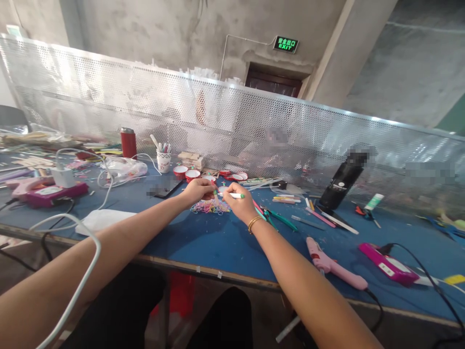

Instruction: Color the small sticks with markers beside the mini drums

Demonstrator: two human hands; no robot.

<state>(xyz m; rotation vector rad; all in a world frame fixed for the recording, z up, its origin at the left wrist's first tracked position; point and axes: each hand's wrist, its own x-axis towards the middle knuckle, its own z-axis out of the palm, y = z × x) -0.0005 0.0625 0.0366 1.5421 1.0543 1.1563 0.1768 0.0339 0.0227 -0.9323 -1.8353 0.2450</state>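
My right hand point(240, 199) is closed around a white marker point(236, 195) with a green end, its other end pointing toward my left hand. My left hand point(198, 191) pinches a small wooden stick point(215, 196) that shows some pink and green. The two hands almost meet above a pile of colourful rubber bands point(209, 207) on the blue table. Just behind them stand small red-and-white bowls point(192, 174). The fingertips of my left hand are partly hidden.
Green-handled pliers point(281, 219), a pink glue gun point(334, 266) and a purple power strip point(390, 264) lie to the right, near a black bottle point(341, 182). Leftward are a phone point(167, 189), a pen cup point(163, 161) and a red can point(128, 143). A white cable point(95, 257) crosses my left forearm.
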